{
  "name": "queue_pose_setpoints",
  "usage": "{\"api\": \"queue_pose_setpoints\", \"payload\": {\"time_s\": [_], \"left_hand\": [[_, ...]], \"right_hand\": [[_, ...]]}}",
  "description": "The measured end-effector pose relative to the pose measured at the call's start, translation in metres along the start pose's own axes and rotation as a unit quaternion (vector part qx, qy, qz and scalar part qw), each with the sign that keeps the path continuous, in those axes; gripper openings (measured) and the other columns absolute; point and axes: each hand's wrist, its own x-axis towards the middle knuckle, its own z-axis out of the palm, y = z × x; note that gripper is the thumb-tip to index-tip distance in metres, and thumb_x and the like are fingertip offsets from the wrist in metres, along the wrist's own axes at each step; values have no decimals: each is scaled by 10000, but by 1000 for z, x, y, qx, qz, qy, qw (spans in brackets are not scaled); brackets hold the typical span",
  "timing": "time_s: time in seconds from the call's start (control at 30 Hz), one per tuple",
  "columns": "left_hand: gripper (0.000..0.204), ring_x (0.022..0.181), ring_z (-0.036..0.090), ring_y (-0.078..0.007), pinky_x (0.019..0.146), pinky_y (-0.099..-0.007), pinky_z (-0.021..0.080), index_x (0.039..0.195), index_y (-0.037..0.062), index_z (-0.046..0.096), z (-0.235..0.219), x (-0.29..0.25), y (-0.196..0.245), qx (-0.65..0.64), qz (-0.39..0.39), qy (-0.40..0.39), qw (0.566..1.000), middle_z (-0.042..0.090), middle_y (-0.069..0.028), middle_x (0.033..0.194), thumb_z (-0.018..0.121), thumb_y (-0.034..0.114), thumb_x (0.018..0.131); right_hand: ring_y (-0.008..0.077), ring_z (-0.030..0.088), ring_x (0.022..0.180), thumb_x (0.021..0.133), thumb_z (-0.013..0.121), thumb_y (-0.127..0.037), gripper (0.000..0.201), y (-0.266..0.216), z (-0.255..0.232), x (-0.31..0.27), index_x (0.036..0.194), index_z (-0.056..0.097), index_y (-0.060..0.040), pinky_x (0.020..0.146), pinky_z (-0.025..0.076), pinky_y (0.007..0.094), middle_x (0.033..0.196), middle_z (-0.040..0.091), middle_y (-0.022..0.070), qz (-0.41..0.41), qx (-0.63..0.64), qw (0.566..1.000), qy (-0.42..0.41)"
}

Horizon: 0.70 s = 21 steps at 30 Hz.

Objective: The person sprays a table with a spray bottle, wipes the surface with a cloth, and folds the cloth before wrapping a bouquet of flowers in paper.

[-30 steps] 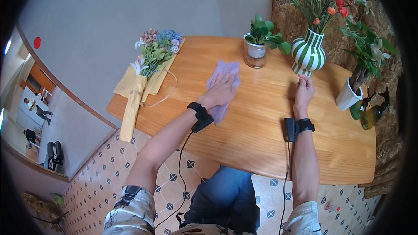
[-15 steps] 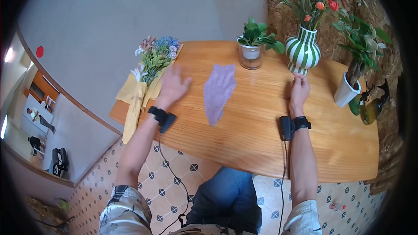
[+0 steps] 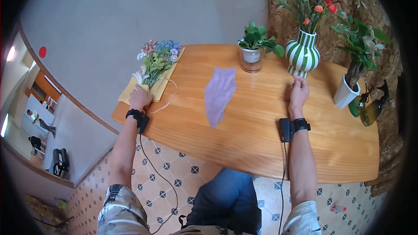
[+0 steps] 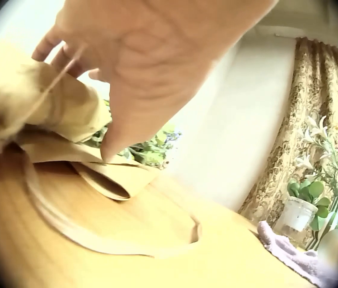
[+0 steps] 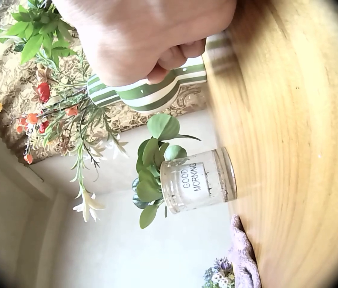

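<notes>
The left hand [image 3: 140, 98], half-open, covered the bouquet wrap [image 4: 67, 114], its grip unclear, and the right hand [image 3: 298, 95] curled closed beside the striped vase [image 3: 302, 55]

The words "GOOD MORNING" can be read on the label [image 5: 200, 181] of the clear glass pot [image 5: 220, 175] that stands on the table [image 5: 295, 150], near the middle of its far edge. They are in dark, plain capitals on a pale ground, set in two lines, with "GOOD" above "MORNING". In the right wrist view the pot appears on its side, so the lettering runs up the picture. In the head view the same label shows only faint marks, too small to read.
</notes>
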Motion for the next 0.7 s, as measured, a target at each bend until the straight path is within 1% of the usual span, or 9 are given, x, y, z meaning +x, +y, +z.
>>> {"api": "queue_pose_setpoints", "payload": {"time_s": [0.03,0.17,0.27,0.33,0.37,0.43,0.47,0.6,0.7], "left_hand": [[847,1139,517,-367,908,-464,459,1330,-26,353,3,2,-7,8,-1,-40,999,527,-229,1213,699,480,746],[783,992,619,-345,852,-415,495,1282,-67,442,17,14,-26,-65,-8,-23,998,628,-236,1054,701,457,761],[621,890,647,-331,747,-380,518,1075,-84,556,25,30,-47,-238,0,-90,967,643,-250,1013,714,420,748],[498,716,653,-252,660,-379,543,1028,-108,576,31,33,-52,-332,4,12,943,651,-159,793,721,296,778],[498,716,653,-252,660,-379,543,1028,-108,576,25,31,-52,-332,4,13,943,651,-159,793,721,296,778],[354,646,641,-241,573,-375,514,946,-78,605,10,27,-54,-515,-35,-78,853,667,-161,838,685,231,793],[357,622,638,-219,518,-361,509,1025,-81,570,6,27,-55,-545,-35,-82,833,653,-142,860,671,190,815],[397,597,627,-215,483,-346,506,1071,-77,544,-20,10,-42,-609,-90,-51,786,640,-132,843,671,211,828],[385,571,616,-207,456,-335,500,1064,-68,548,-24,21,-47,-639,-67,-103,760,633,-121,813,669,219,838]], "right_hand": [[44,427,553,928,524,-101,136,1,1,-1,947,628,-15,498,327,215,628,482,-35,5,7,1000,0],[46,430,554,928,525,-103,136,4,0,0,947,629,-17,502,330,213,630,486,-32,7,16,1000,-4],[47,431,556,927,521,-97,133,1,0,0,947,626,-18,504,331,211,632,488,-32,6,-5,1000,-1],[48,433,556,923,519,-90,133,0,0,0,947,626,-16,506,332,210,632,489,-31,0,-10,1000,0],[48,433,556,923,519,-90,133,0,0,0,947,626,-16,506,332,210,632,489,-31,0,-10,1000,0],[49,434,556,917,516,-86,136,1,1,-1,948,626,-12,507,335,212,631,491,-29,-2,-4,1000,0],[49,434,556,917,516,-86,136,2,1,-1,948,626,-12,507,335,212,631,491,-29,-1,-4,1000,-2],[49,438,562,916,515,-85,136,0,0,-1,947,625,-12,516,341,211,633,489,-28,9,5,1000,-6],[48,440,569,916,516,-80,131,-1,1,-1,944,626,-15,521,343,208,636,485,-30,13,4,1000,-7]]}}
